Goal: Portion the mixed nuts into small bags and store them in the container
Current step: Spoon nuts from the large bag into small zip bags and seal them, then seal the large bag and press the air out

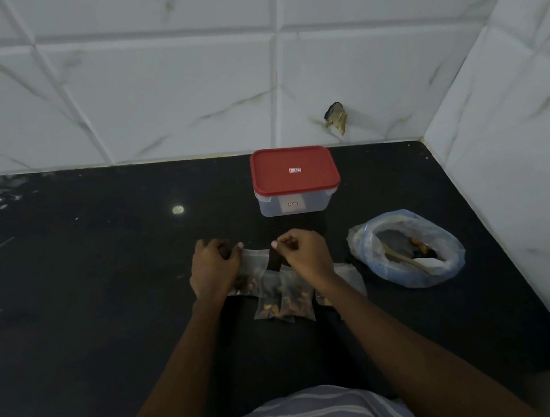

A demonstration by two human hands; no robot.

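Worktop (105, 296): black polished stone, ends at right in a corner.
Walls (183, 81): white marble-veined tiles; chipped hole (336, 117) in one tile above the container.
Container (295, 202): clear box, red lid (293, 168) on, at the back near the wall, well beyond both grips.
Nut bag (405, 248): bluish plastic, open, right of the grips, holds nuts and a wooden spoon (406, 260).
Small bag (255, 258): clear, stretches between the grips.
Left grip (213, 266): grasps the small bag's top left corner.
Right grip (303, 256): curled, fingertips just beside the top right corner; hold unclear.
Filled bags (284, 300): lie overlapping beneath the wrists.
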